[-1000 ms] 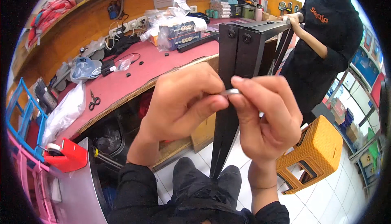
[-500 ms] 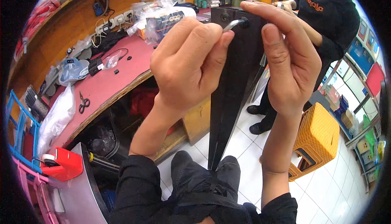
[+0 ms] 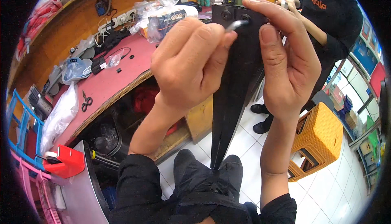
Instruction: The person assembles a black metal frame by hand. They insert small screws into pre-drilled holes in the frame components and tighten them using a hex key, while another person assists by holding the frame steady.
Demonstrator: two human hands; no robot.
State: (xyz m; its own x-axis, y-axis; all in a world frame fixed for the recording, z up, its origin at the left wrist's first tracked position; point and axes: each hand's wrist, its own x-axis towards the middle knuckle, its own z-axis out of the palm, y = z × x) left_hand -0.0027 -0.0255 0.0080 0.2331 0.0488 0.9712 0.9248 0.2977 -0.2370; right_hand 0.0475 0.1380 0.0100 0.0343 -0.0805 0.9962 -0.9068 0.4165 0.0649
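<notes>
A tall black beam (image 3: 234,81) stands upright before me, its wide end at the top and its narrow-looking foot between my knees. Two round bolt heads sit near the top, and the left bolt (image 3: 226,15) shows bare. My left hand (image 3: 187,61) is closed on a bent silver hex key (image 3: 235,23), pinched between thumb and fingers. The key's other end meets the right bolt (image 3: 245,18); motion blurs it. My right hand (image 3: 287,57) cups the beam's upper right side, fingers stretched along the top edge and thumb apart. Its other fingers are partly hidden.
Left is a red-topped workbench (image 3: 122,75) with scissors (image 3: 86,101), plastic bags and cables. A red tape dispenser (image 3: 67,161) stands at the lower left. A yellow stool (image 3: 319,136) is at right, and another person (image 3: 326,16) in black stands behind the beam.
The hex key has turned slightly in my left hand and is now blurred. The view has shifted a little; my right hand stays by the beam's top.
</notes>
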